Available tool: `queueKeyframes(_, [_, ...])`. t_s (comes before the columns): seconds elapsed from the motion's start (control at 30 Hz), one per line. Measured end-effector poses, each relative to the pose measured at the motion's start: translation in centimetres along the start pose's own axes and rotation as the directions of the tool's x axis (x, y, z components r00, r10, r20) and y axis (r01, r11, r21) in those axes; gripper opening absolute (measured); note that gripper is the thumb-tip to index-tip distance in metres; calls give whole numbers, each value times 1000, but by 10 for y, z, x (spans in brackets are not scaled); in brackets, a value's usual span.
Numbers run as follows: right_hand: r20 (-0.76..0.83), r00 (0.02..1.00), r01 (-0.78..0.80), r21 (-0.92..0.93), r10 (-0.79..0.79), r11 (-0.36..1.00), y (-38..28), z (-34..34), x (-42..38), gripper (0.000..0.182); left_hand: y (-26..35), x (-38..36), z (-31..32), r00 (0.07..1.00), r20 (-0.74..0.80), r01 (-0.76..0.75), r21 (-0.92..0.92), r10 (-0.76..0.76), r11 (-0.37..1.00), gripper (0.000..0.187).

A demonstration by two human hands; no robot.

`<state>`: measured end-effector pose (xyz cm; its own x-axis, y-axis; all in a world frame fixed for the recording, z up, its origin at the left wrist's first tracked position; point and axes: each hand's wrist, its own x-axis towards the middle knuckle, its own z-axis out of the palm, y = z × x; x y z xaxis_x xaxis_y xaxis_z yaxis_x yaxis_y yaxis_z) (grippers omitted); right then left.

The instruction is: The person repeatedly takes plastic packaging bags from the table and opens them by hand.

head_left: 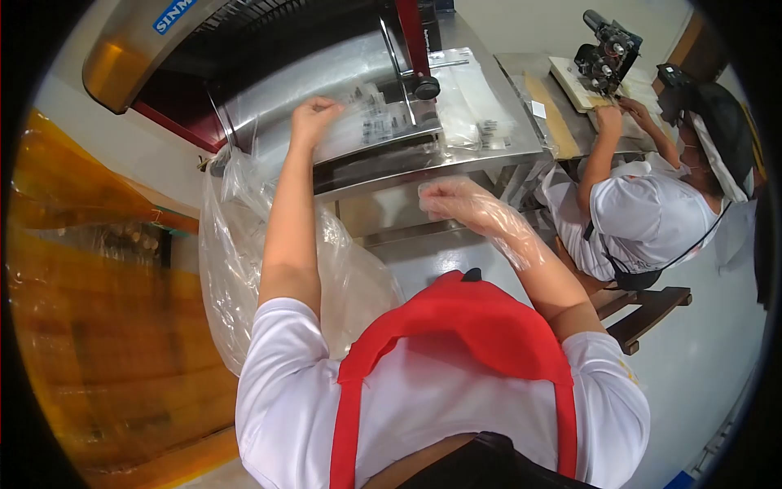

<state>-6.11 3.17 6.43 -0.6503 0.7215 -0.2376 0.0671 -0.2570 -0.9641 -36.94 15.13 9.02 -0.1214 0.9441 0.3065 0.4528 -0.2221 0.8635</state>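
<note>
My left hand [309,124], bare, is raised over the front of a steel machine bed with its fingers curled together. A blurred, see-through smear lies beside its fingertips; whether they pinch a plastic bag I cannot make out. Just right of it, clear plastic bags [376,114] with dark print lie spread on the steel bed [281,94]. My right hand [460,202] wears a clear plastic glove and hovers in front of the table edge. Its fingers are drawn together, with nothing seen in them.
More clear bags [464,106] lie in a stack on the steel table. A large clear plastic sack [236,269] hangs below the machine. At right, a seated co-worker [652,204] works at a small machine [607,57]. An orange plastic curtain [106,326] hangs at left.
</note>
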Motion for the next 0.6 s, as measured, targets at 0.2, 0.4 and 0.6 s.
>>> queueKeyframes(0.2, [-180,959,245,141,-219,959,-51,5,12,53,90,-35,14,834,-315,-362,308,454,880,18])
queueKeyframes(0.4, [-195,822,568,214,-535,795,-108,0,-21,54,168,-102,80,824,-27,-565,38,566,824,23])
queueKeyframes(0.6, [-129,849,528,228,-512,818,-80,-24,-61,53,180,-124,105,925,361,87,-511,121,855,28])
